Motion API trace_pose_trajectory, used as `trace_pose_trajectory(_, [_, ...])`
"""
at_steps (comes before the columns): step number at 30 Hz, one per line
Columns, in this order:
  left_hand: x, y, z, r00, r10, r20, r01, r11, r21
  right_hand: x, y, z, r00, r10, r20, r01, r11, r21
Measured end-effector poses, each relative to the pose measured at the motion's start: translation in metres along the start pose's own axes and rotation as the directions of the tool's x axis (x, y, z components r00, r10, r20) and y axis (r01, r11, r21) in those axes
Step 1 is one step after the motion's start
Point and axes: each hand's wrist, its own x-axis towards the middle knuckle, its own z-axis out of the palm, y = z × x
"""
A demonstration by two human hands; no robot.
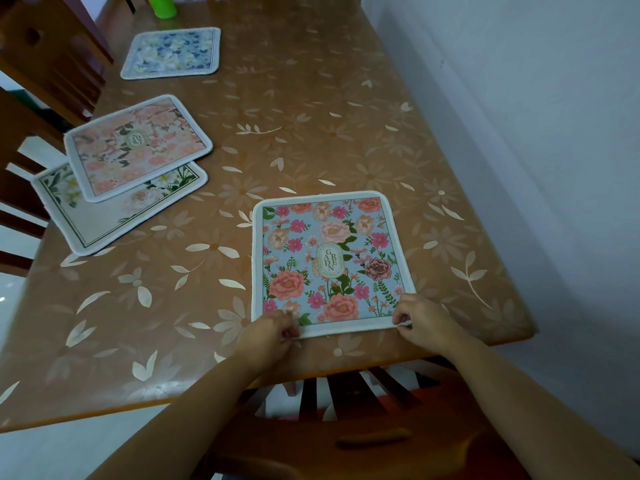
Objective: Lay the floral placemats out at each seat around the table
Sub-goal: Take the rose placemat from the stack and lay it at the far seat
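- Blue mat (332,261): lies flat in the lower centre of the frame, on the table (311,116), with its near edge close to the table's near edge. It has a white border, pink and coral flowers and a central oval label reading "GARDEN".
- Left hand (273,332): sits at the lower left corner of the blue mat. Its fingers are curled and pinch the white border at that corner.
- Right hand (420,322): sits at the lower right corner of the blue mat. Its fingers are curled and pinch the near border there.
- Pink mat (138,147): lies at the left of the frame, tilted, and partly overlaps the white mat (114,216) beneath it.
- White mat: lies at the left edge of the table and shows a dark line frame with pale flowers. One corner reaches past the table edge.
- Far mat (171,53): lies flat in the upper left of the frame, well apart from the others. Its print is blue and white.
- Cup (161,5): green, stands at the top edge of the frame, beyond the far mat.
- Table: brown, covered in a leaf and flower pattern.
- Chair (363,427): wooden, stands at the bottom of the frame, below the blue mat and tucked under the table edge.
- Side chairs (45,64): wooden, stand along the left edge of the frame.
- Wall (519,98): pale, runs along the right side of the table.
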Motion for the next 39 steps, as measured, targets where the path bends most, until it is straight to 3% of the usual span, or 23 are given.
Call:
trace_pose_trajectory(11, [-0.004, 0.001, 0.001, 0.997, 0.000, 0.077, -0.002, 1.000, 0.025, -0.002, 0.000, 0.000, 1.000, -0.009, 0.024, 0.010, 1.000, -0.005])
trace_pose_trajectory(39, [-0.003, -0.009, 0.003, 0.998, 0.046, 0.043, -0.046, 0.999, 0.005, -0.003, -0.004, -0.002, 0.999, 0.002, 0.041, -0.003, 1.000, 0.025])
